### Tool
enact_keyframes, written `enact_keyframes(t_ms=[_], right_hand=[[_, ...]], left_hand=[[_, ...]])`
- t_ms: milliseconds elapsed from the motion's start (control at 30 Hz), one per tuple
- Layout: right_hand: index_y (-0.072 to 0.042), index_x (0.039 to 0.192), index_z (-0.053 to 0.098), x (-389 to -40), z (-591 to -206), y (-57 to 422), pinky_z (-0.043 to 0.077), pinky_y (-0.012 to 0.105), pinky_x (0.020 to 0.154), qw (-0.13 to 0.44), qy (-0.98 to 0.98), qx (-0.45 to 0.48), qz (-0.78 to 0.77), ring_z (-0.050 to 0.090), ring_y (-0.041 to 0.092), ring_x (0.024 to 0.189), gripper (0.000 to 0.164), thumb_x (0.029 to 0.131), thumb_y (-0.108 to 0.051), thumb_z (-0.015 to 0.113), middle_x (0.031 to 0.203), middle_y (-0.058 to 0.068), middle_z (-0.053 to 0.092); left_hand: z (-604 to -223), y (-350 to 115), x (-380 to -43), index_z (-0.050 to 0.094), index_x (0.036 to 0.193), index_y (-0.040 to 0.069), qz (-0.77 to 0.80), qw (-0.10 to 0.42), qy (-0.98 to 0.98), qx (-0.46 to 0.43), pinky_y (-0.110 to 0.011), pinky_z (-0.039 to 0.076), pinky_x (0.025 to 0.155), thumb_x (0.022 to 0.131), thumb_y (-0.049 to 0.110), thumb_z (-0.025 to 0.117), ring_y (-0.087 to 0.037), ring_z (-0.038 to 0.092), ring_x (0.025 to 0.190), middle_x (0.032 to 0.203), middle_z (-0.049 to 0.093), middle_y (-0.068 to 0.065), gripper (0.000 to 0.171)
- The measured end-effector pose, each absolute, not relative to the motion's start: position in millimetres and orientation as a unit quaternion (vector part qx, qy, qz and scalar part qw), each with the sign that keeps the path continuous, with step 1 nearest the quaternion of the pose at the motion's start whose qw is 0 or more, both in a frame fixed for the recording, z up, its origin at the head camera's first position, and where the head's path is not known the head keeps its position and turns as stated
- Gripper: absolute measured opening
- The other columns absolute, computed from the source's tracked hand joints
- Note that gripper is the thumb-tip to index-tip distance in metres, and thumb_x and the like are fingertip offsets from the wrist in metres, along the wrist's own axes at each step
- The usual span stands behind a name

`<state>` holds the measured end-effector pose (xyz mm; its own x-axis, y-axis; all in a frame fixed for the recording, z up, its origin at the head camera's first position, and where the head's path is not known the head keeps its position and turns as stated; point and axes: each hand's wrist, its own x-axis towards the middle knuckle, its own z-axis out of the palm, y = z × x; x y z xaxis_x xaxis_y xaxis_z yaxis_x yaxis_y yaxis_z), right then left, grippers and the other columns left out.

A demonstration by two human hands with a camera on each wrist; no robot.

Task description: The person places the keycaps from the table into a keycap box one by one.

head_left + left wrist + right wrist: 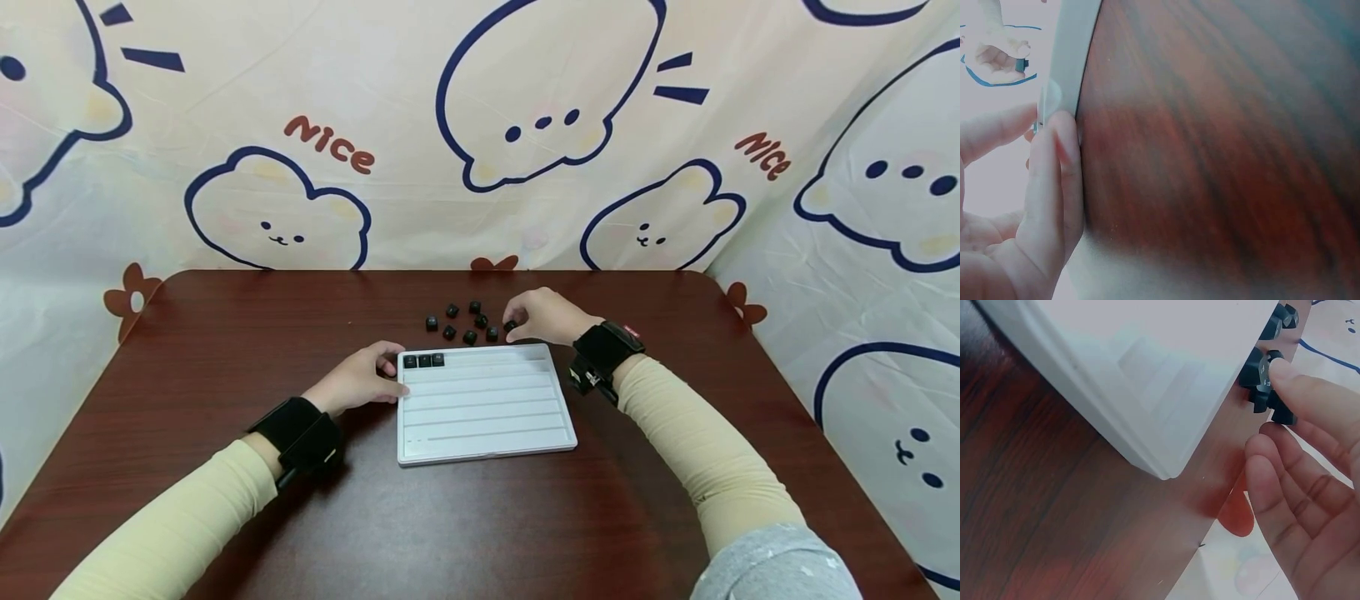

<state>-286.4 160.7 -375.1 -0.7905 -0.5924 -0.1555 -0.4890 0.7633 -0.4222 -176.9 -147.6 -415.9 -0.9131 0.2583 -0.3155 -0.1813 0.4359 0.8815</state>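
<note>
A flat white tray point(487, 408) with parallel ridges lies on the table. Three black keycaps point(424, 361) sit side by side in its upper left corner. My left hand point(358, 379) grips the tray's left edge, and the left wrist view shows its fingers point(1069, 140) against the rim. Beyond the tray's far right corner, my right hand point(547, 317) pinches a single black keycap point(511, 326) between thumb and fingers. Several loose black keycaps point(470, 337) are scattered just left of it, behind the tray.
The dark brown wooden table point(480, 533) extends around the tray on all sides. A cream curtain point(405, 217) printed with cartoon figures hangs behind the table's far edge and along its right side.
</note>
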Motion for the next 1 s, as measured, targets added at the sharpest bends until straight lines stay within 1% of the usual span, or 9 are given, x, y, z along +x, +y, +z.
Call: enact_keyframes(t_ms=[400, 667, 833, 1000], right_hand=[[-0.008, 0.101, 0.075, -276.0, -369.1, 150.9, 0.053, 0.035, 0.078, 0.114, 0.918, -0.326, -0.197, 0.059, 0.02, 0.088, 0.019, 0.086, -0.015, 0.085, 0.096, 0.004, 0.067], [-0.005, 0.104, 0.075, -271.1, -368.7, 145.8, 0.053, 0.036, 0.081, 0.122, 0.91, -0.339, -0.204, 0.061, 0.02, 0.09, 0.023, 0.087, -0.016, 0.084, 0.099, 0.006, 0.068], [-0.008, 0.101, 0.075, -267.4, -369.6, 140.7, 0.053, 0.036, 0.082, 0.131, 0.908, -0.337, -0.212, 0.061, 0.019, 0.09, 0.02, 0.086, -0.017, 0.085, 0.098, 0.003, 0.068], [-0.011, 0.097, 0.075, -263.1, -371.9, 132.1, 0.051, 0.034, 0.082, 0.14, 0.906, -0.345, -0.201, 0.059, 0.018, 0.089, 0.018, 0.085, -0.017, 0.086, 0.097, 0.001, 0.065]], left_hand=[[-416.9, -148.1, -176.4, 0.042, 0.146, -0.008, 0.532, 0.205, 0.821, 0.028, -0.031, 0.06, 0.075, 0.089, -0.006, 0.075, -0.021, 0.061, 0.083, 0.105, 0.05, -0.018, 0.066], [-414.0, -148.1, -175.6, 0.042, 0.147, -0.007, 0.522, 0.207, 0.827, 0.025, -0.03, 0.059, 0.074, 0.089, -0.004, 0.076, -0.02, 0.064, 0.082, 0.108, 0.051, -0.02, 0.067], [-413.4, -147.5, -175.8, 0.042, 0.147, -0.007, 0.52, 0.209, 0.828, 0.026, -0.03, 0.059, 0.073, 0.089, -0.003, 0.076, -0.02, 0.064, 0.081, 0.109, 0.051, -0.02, 0.067], [-413.1, -147.6, -176.2, 0.042, 0.147, -0.007, 0.52, 0.208, 0.828, 0.029, -0.029, 0.059, 0.072, 0.089, -0.004, 0.076, -0.02, 0.063, 0.081, 0.107, 0.051, -0.019, 0.067]])
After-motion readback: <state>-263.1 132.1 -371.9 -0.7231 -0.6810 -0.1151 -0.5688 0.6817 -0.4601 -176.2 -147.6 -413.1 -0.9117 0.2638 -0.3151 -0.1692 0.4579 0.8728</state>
